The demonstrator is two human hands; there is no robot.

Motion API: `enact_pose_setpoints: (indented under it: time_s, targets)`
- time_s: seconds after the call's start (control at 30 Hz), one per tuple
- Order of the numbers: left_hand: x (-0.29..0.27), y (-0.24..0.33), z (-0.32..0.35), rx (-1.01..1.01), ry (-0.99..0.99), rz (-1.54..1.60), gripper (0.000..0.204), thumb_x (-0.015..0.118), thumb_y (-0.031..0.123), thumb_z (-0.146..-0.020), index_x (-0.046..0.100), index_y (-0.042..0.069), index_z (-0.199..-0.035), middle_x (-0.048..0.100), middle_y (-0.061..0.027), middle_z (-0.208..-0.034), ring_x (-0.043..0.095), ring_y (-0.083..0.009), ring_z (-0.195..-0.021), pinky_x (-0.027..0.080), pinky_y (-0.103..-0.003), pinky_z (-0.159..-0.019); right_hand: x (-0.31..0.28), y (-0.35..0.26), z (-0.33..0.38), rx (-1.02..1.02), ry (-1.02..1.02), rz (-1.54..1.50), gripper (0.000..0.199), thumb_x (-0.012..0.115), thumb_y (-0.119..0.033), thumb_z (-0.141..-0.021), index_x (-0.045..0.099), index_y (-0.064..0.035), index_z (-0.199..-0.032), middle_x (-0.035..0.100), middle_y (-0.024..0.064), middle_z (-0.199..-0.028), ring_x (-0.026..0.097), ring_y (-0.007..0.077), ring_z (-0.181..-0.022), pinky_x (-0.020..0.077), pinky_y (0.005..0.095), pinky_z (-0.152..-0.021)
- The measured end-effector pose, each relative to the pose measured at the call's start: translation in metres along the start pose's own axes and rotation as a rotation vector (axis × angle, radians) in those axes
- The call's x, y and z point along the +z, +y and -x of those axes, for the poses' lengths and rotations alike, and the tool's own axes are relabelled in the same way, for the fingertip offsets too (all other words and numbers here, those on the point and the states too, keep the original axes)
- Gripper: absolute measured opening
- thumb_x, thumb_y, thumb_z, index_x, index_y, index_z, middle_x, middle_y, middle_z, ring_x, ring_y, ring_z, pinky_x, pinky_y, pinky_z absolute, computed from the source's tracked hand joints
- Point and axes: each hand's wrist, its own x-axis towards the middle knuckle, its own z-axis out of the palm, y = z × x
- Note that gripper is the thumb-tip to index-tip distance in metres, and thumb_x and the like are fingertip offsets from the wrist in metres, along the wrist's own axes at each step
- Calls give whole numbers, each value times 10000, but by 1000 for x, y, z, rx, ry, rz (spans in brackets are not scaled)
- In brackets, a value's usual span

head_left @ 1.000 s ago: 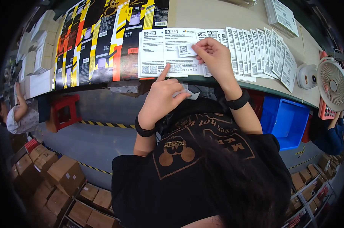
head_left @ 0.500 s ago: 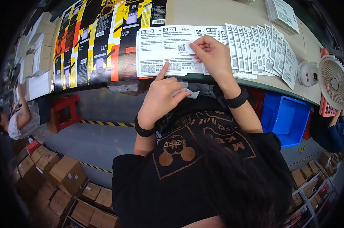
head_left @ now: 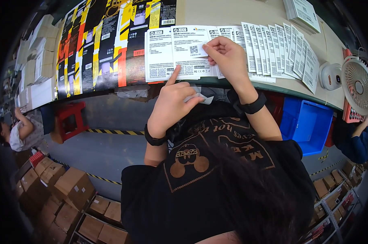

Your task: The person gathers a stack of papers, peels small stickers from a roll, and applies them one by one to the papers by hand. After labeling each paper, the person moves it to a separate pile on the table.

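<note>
The right hand [head_left: 226, 55] presses its fingers on a white paper sheet [head_left: 191, 51] near the desk's [head_left: 228, 14] front edge. The left hand [head_left: 173, 103] pinches a small white sticker [head_left: 201, 98], pointing one finger up.

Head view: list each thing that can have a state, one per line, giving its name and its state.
White leaflets: flat, overlapping in a row on the table.
Black and yellow cartons: unfolded, lying flat, overlapping.
Right hand: fingertips pressed on a leaflet.
Left hand: index finger extended to the leaflets, small white slip pinched.
Desk fan: upright; running or not, cannot tell.
Blue bin: open-topped, under the table.
</note>
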Motion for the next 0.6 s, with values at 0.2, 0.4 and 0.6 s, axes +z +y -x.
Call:
enact_pose_setpoints:
  time_s: [0.2, 0.4, 0.6]
  targets:
    - [0, -2, 2, -28, -19, 0, 174, 699, 107, -681, 577, -2, -625, 497, -83, -537, 478, -273, -508, 249, -419, -1077, 3, 5, 1, -2, 11, -46, 114, 634, -97, -814, 594, 10, -817, 594, 18, -669, 545, 49, -564, 448, 169, -514]
    - [-2, -8, 2, -22, -29, 20, 177, 698, 110, -682, 576, -4, -624, 501, -88, -541, 481, -277, -513, 246, -419, -1078, 4, 9, -1, -2, 22, -124, 109, 629, -96, -818, 589, 6, -818, 589, 12, -663, 539, 44, -562, 445, 168, -511]
    - [0, -10, 0, -26, -36, 14, 178, 698, 112, -684, 577, -4, -626, 504, -89, -545, 484, -275, -517, 239, -418, -1081, 7, 9, -3, -32, 35, -67, 111, 622, -78, -806, 589, 27, -788, 592, 34, -654, 552, 57, -545, 464, 182, -501]
